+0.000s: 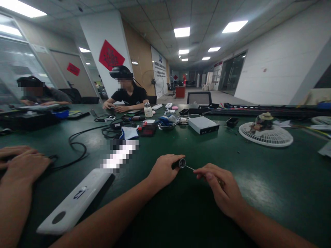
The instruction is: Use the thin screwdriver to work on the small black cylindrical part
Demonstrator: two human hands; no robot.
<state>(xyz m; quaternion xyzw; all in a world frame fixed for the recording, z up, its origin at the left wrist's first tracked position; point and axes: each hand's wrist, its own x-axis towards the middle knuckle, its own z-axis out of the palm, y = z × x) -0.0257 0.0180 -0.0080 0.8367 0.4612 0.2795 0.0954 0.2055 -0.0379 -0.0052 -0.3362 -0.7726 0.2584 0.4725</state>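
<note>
Near the middle of the green table [212,151], my left hand [164,169] is closed around a short black cylinder [179,163]. The cylinder's round, silver-rimmed end faces right. My right hand [221,186] holds a thin screwdriver [190,167], its fingers wrapped over the handle. The thin metal shaft points left, and its tip is at the cylinder's rim; whether it touches is too small to tell.
A white lamp-like bar [74,203] lies left of my left forearm. Another person's hands [28,162] rest at the left edge. Farther back are a black cable [82,148], a silver drive box [203,124] and a white fan grille [266,135]. Two people sit across the table.
</note>
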